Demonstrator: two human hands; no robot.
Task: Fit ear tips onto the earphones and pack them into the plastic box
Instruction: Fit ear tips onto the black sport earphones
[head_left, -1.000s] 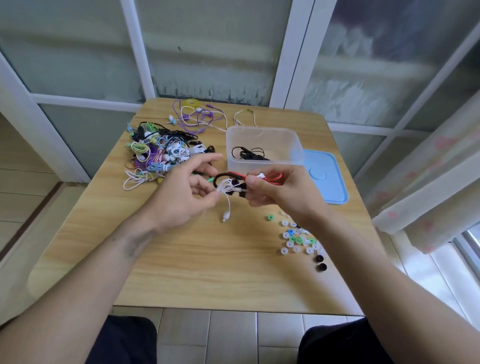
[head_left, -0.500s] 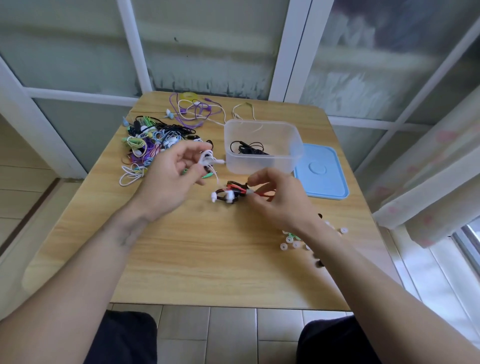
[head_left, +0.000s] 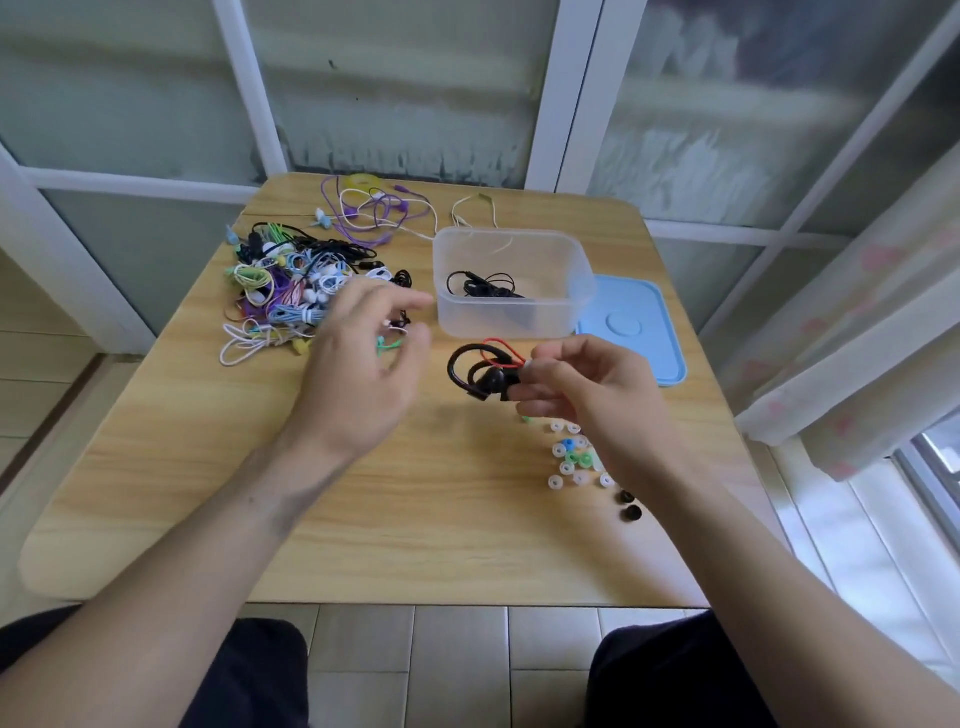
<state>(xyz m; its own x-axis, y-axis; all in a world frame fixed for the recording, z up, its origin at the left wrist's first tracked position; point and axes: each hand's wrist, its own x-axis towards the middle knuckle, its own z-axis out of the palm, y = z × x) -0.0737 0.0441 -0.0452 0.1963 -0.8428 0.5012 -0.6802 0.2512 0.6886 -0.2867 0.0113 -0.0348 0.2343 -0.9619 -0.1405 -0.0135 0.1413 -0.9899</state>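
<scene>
Wooden table (head_left: 363, 519) | left hand (head_left: 358, 374) hovered loose, empty | right hand (head_left: 582, 389) pinched black-and-red earphones (head_left: 480, 371) beside plastic box (head_left: 511, 317)

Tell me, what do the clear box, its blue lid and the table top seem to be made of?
Clear box: likely frosted translucent plastic, since the black earphones inside show through.
Blue lid: probably matte moulded plastic, with a raised rim and a round dimple.
Table top: wood-look surface, perhaps laminate; the grain is very even.

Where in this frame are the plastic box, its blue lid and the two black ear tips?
plastic box (head_left: 511, 322): head view, on its clear front wall.
blue lid (head_left: 631, 325): head view, on the round mark in its top.
black ear tips (head_left: 630, 513): head view, on the nearer tip.
</scene>
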